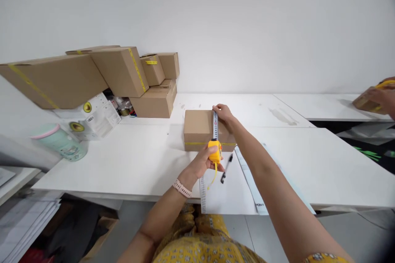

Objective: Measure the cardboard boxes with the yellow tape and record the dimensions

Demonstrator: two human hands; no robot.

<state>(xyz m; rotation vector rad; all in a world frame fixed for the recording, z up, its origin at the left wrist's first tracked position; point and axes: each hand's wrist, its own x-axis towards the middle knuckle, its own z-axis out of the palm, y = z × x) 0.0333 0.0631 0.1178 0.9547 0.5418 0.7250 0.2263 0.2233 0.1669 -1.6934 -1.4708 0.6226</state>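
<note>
White table [123,166] beneath carton [197,121], tumbler [60,141]

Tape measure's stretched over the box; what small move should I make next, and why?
I'd probably read the blade at the near top edge of the box: its numbers show, your right hand is at its end by the far edge, and your left hand holds the yellow case.

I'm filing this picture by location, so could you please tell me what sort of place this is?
Probably a workroom, perhaps for packing: cartons are stacked on the table, and a tape measure is stretched across a box.
</note>
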